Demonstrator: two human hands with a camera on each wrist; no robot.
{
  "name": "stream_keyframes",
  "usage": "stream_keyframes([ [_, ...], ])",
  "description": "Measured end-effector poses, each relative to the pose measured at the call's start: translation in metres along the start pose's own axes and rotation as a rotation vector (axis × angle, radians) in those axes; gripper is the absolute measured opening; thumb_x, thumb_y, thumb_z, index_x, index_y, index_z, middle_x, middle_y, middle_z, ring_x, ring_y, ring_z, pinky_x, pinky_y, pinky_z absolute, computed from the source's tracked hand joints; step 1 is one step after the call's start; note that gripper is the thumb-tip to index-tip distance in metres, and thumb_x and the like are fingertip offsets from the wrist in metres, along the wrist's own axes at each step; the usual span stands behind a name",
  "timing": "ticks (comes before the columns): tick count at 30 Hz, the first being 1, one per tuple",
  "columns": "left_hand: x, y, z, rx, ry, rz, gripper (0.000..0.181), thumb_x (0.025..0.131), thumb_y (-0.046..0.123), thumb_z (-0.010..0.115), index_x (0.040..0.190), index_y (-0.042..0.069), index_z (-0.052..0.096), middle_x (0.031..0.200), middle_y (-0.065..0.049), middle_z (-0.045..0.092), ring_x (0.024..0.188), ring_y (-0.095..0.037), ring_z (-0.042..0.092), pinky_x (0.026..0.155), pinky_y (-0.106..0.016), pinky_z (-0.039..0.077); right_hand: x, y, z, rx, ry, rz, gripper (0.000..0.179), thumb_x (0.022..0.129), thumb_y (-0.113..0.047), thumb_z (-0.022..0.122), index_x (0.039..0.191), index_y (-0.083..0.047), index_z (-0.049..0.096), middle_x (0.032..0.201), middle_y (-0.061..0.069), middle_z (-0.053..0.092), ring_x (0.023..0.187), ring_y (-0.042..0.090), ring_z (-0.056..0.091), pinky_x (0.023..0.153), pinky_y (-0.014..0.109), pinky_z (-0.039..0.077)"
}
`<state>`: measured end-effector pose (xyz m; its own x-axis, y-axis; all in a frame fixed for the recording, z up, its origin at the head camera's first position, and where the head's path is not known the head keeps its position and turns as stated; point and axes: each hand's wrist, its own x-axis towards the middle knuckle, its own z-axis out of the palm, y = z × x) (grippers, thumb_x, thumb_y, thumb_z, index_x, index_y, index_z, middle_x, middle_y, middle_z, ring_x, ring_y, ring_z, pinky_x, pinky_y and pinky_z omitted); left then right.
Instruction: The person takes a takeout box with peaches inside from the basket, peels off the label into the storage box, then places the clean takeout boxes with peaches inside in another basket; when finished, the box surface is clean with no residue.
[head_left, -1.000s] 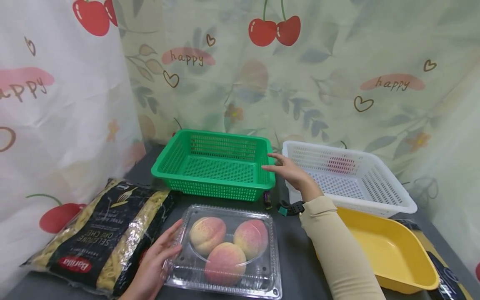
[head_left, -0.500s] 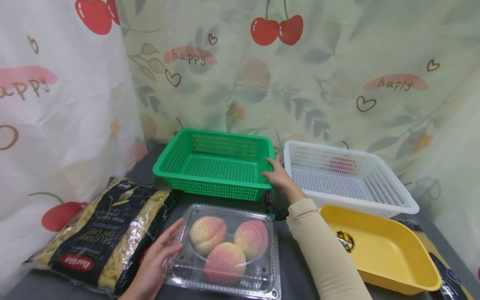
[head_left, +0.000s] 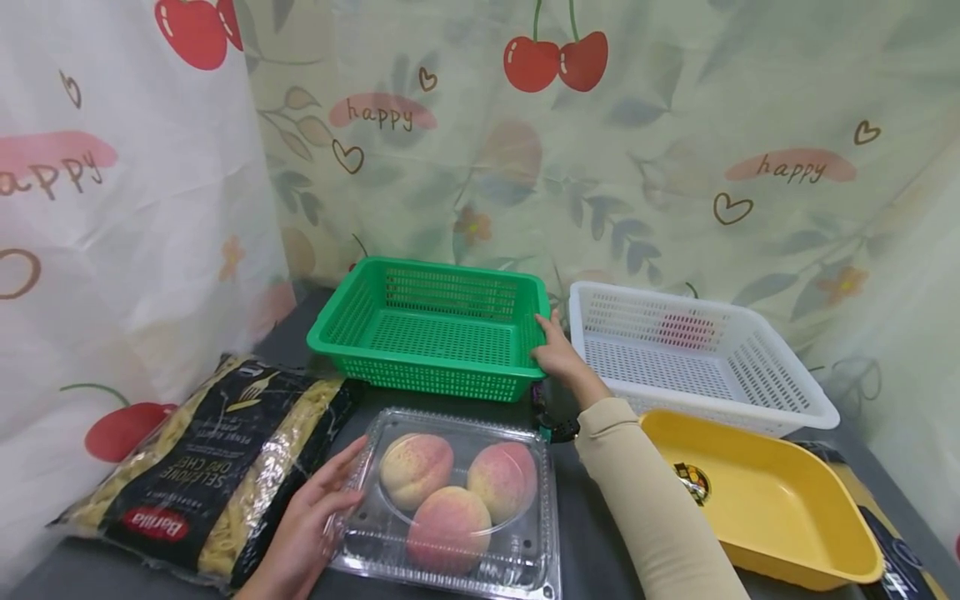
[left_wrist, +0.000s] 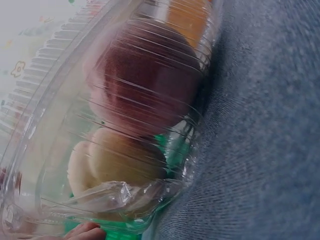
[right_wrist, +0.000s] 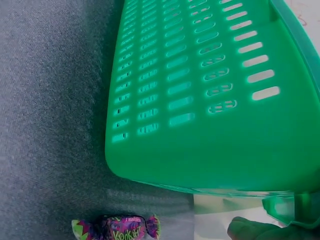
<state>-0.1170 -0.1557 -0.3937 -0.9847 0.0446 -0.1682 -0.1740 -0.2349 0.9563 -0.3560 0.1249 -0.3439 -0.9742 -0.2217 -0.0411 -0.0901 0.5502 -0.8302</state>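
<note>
My right hand [head_left: 558,354] grips the right rim of a green slotted plastic basket [head_left: 427,382], its thumb over the inner side. Fingertips [right_wrist: 250,229] show at that rim in the right wrist view. In front of the basket lies a clear plastic clamshell box [head_left: 525,546] holding three peaches [head_left: 448,529]. My left hand [head_left: 311,512] rests against the box's left edge, fingers extended along it. Close up in the left wrist view, the peaches [left_wrist: 145,75] show through the clear wall. A wrapped candy [right_wrist: 125,227] lies on the dark cloth beside the basket.
A black Barilla pasta bag [head_left: 202,475] lies at the left. A white slotted basket [head_left: 750,315] stands at the back right, with a yellow basin [head_left: 795,508] before it. Another dark packet [head_left: 896,550] is partly hidden beyond the basin. A printed curtain [head_left: 465,150] hangs behind.
My right hand has come down and closed on the green basket's right rim, from hovering beside it with fingers spread. The left hand and the peach box have hardly moved.
</note>
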Motion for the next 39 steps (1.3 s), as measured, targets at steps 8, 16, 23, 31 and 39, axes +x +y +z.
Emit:
stream_keyframes([
  [8,0.0,-0.002,-0.005,-0.036,0.026,0.009,0.059,0.086,0.002,0.044,0.144,0.012,0.036,0.141,-0.009,0.042,0.11,-0.011,0.056,0.085,-0.031,0.051,0.002,0.003,-0.001,-0.016,-0.006,-0.004,0.078,0.08,0.009,0.044,0.15,-0.005,0.011,0.155,0.014,-0.017,0.143,0.032,-0.01,0.112,0.048,0.019],
  [16,0.003,-0.004,-0.012,-0.007,0.066,0.032,0.058,0.083,-0.001,0.039,0.14,0.01,0.042,0.124,0.005,0.057,0.107,-0.009,0.057,0.084,-0.031,0.051,0.001,0.003,-0.002,-0.031,-0.009,-0.009,0.077,0.081,0.009,0.044,0.15,-0.005,0.011,0.155,0.014,-0.017,0.143,0.033,-0.009,0.112,0.049,0.019],
  [23,0.003,0.0,-0.008,0.082,0.037,0.002,0.055,0.09,0.008,0.036,0.145,0.01,0.032,0.148,-0.011,0.033,0.127,-0.021,0.041,0.092,-0.035,0.047,0.003,0.004,-0.002,-0.036,-0.014,-0.006,0.077,0.082,0.008,0.044,0.15,-0.005,0.01,0.156,0.015,-0.017,0.143,0.034,-0.009,0.111,0.05,0.02],
  [31,0.007,0.006,0.0,0.174,-0.019,-0.106,0.072,0.092,0.027,0.054,0.151,0.02,0.013,0.156,-0.018,0.003,0.127,-0.037,0.042,0.092,-0.045,0.048,0.002,0.002,-0.001,-0.026,-0.024,-0.005,0.078,0.081,0.009,0.043,0.15,-0.004,0.009,0.155,0.014,-0.018,0.143,0.034,-0.011,0.115,0.05,0.012],
  [39,0.008,0.005,-0.007,0.106,-0.177,-0.17,0.075,0.096,0.026,0.048,0.151,0.028,-0.003,0.155,-0.02,-0.005,0.103,-0.017,0.059,0.081,-0.033,0.051,0.001,0.002,-0.001,-0.026,-0.016,0.004,0.078,0.082,0.009,0.043,0.15,-0.006,0.009,0.156,0.013,-0.018,0.143,0.033,-0.01,0.114,0.05,0.015],
])
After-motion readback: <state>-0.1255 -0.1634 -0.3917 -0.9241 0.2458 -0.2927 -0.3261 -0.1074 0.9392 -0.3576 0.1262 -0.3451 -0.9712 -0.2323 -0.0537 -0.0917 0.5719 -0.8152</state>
